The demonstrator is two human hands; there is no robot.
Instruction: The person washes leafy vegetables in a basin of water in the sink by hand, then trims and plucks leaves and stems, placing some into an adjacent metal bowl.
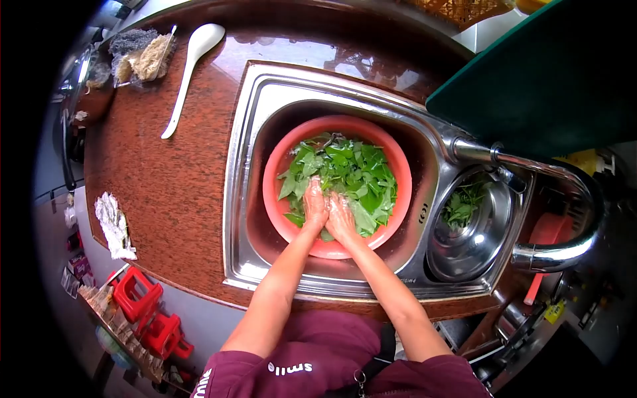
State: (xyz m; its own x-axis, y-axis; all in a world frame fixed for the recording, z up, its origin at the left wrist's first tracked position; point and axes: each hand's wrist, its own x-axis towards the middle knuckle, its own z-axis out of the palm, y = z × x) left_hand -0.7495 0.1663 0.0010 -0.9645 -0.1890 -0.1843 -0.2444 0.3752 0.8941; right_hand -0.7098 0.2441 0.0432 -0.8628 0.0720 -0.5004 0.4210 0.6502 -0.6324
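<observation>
Surrounding fingers (pixel 314 185) of left hand (pixel 315 204), right hand (pixel 340 217): leaves (pixel 352 164) in basin (pixel 271 186).

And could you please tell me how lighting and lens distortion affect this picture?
Head view: strong wide-angle distortion bows the countertop, with black borders at the sides; harsh glints on the steel sink and faucet; the green board sits dark, its detail mostly lost.

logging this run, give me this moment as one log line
left hand and right hand: in leaves | basin: in sink
</observation>
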